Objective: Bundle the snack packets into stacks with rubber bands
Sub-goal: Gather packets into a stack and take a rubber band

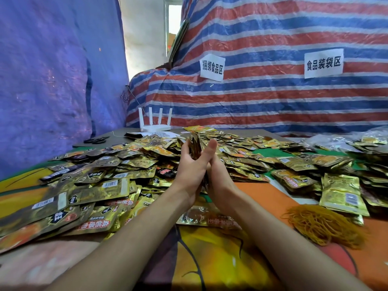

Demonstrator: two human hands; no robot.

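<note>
The left hand [192, 171] and right hand [216, 164] stand upright, palms flat and fingers straight, pressing a stack of packets [196, 147] between them. The packets are glossy golden foil, above the tabletop [262, 198].

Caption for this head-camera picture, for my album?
Left hand and right hand press a packet stack between them over the heap; rubber bands lie beside.

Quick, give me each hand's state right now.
Left hand: open, palm pressing the stack of packets.
Right hand: open, straight fingers pressing the same stack from the other side.
</note>
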